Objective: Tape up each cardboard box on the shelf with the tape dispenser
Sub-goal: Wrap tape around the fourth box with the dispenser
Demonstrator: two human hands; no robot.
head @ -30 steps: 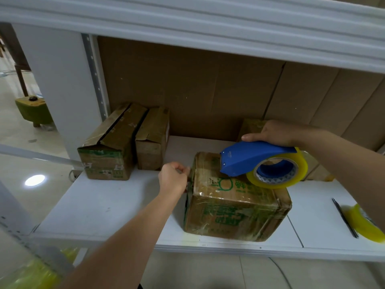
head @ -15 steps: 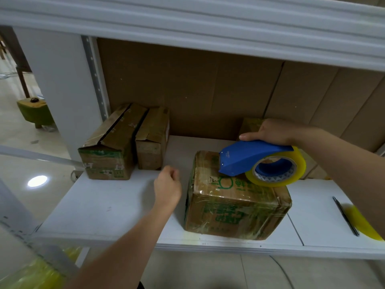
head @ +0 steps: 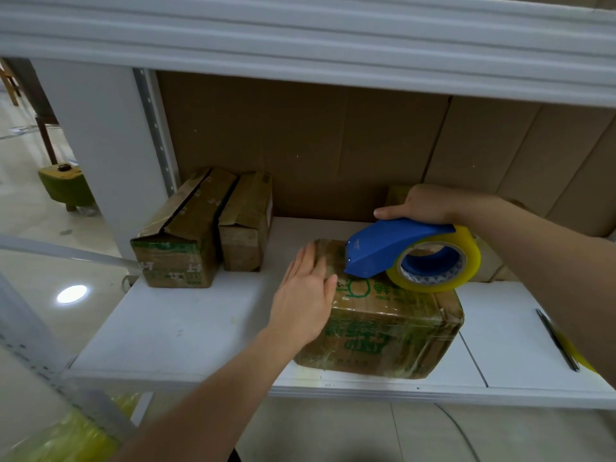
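A cardboard box with green print (head: 383,331), wrapped in clear tape, sits near the front edge of the white shelf (head: 186,331). My right hand (head: 423,203) grips a blue tape dispenser (head: 390,246) from above; its yellowish tape roll (head: 436,265) rests on the box's top and its nose points left. My left hand (head: 305,295) lies flat with straight fingers against the box's top left edge, just left of the dispenser's nose. Two more cardboard boxes, a larger one (head: 181,235) and a smaller one (head: 246,221), stand side by side at the back left.
Brown cardboard sheets (head: 300,145) line the shelf's back. A dark pen (head: 556,338) and a yellowish tape roll partly hidden behind my right arm lie at the right. Another box corner (head: 396,195) shows behind my right hand. An upper shelf board (head: 300,38) hangs overhead.
My left hand, curled beside the box's left side a second ago, has opened and now lies flat on the box's top left edge. The dispenser has hardly moved.
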